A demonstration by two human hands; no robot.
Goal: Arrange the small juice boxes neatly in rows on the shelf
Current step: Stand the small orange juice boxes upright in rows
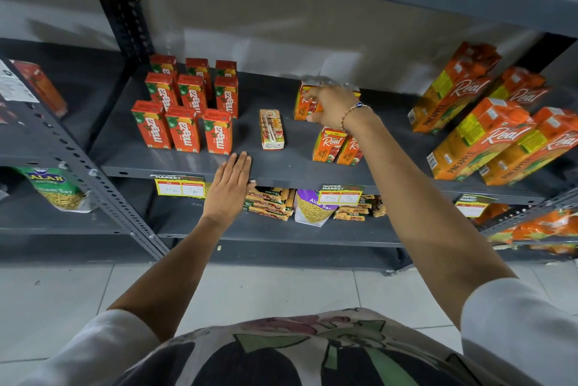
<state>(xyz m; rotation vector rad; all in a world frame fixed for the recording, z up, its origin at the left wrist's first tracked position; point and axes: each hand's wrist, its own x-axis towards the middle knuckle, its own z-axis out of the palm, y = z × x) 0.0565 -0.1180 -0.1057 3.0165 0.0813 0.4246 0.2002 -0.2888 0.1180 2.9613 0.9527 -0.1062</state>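
Note:
Several small red Maaza juice boxes [184, 110] stand upright in three rows on the left of the grey shelf [281, 163]. One small Real box [271, 129] stands apart in the middle, its straw side facing me. Two small orange Real boxes [336, 148] stand near the front edge, right of centre. Behind them my right hand [333, 106] closes its fingers around another small Real box [302, 106], which stands on the shelf. My left hand [230, 187] lies flat, fingers extended, on the shelf's front edge and holds nothing.
Large Real pineapple cartons [481, 135] lean on the shelf's right side. Snack packets [312, 204] and bars sit on the shelf below, behind price tags [179, 187]. A perforated grey upright [103, 185] and another shelf unit stand at the left. Tiled floor lies underneath.

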